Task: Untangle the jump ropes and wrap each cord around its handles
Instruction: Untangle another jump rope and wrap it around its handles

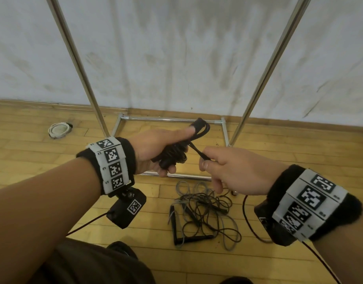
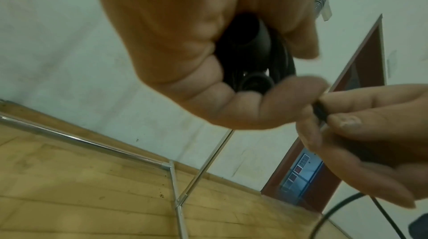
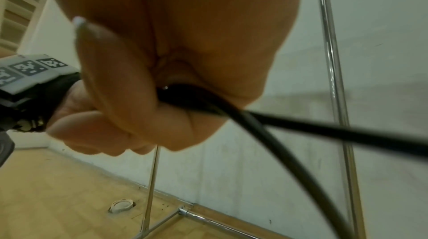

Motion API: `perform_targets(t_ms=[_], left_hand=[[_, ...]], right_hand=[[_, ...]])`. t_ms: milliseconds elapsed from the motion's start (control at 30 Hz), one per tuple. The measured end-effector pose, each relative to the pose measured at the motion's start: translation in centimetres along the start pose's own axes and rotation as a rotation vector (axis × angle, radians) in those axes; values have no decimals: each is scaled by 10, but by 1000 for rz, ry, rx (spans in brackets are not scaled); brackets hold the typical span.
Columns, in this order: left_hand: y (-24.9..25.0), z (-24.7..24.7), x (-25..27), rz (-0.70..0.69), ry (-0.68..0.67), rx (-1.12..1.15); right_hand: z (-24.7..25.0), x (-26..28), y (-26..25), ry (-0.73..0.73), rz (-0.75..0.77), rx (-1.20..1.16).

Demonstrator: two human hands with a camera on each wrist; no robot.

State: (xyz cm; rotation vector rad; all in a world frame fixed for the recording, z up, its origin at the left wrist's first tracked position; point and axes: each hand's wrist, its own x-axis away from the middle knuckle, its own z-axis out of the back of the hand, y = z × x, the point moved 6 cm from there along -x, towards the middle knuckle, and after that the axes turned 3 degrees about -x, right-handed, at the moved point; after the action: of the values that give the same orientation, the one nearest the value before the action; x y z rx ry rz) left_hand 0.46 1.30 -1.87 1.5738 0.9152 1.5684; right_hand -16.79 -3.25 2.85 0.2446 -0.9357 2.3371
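My left hand (image 1: pixel 156 148) grips a pair of black jump-rope handles (image 1: pixel 172 155) with black cord wound round them; a loop of that cord (image 1: pixel 203 128) sticks out past the thumb. In the left wrist view the handle ends (image 2: pixel 252 41) show inside the curled fingers. My right hand (image 1: pixel 223 169) pinches the free end of the black cord (image 1: pixel 201 154) just right of the bundle. The right wrist view shows that cord (image 3: pixel 301 127) leaving the closed fingers. On the floor below lies a tangle of black and grey ropes (image 1: pixel 203 212) with black handles (image 1: pixel 176 228).
A chrome rack frame (image 1: pixel 168 119) stands on the wooden floor against the white wall, its two slanted poles (image 1: pixel 78 64) rising on either side of my hands. A round white fitting (image 1: pixel 59 130) sits in the floor at the left. My dark trouser leg (image 1: pixel 90 263) is below.
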Motion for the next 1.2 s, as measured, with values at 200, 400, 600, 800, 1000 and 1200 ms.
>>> perform_targets(t_ms=[200, 400, 600, 800, 1000, 1200], left_hand=[[4, 4, 4, -38, 106, 76], [11, 11, 8, -69, 152, 171], [13, 7, 10, -79, 127, 148], [16, 0, 11, -90, 51, 135], [20, -16, 15, -96, -100, 125], [-15, -71, 19, 86, -415, -398]], right_hand=[[0, 2, 7, 7, -30, -23], [6, 3, 10, 29, -8, -32], [7, 1, 12, 28, 5, 0], [7, -2, 22, 34, -9, -38], [-6, -10, 39, -47, -56, -129], [-17, -30, 47, -178, -96, 75]])
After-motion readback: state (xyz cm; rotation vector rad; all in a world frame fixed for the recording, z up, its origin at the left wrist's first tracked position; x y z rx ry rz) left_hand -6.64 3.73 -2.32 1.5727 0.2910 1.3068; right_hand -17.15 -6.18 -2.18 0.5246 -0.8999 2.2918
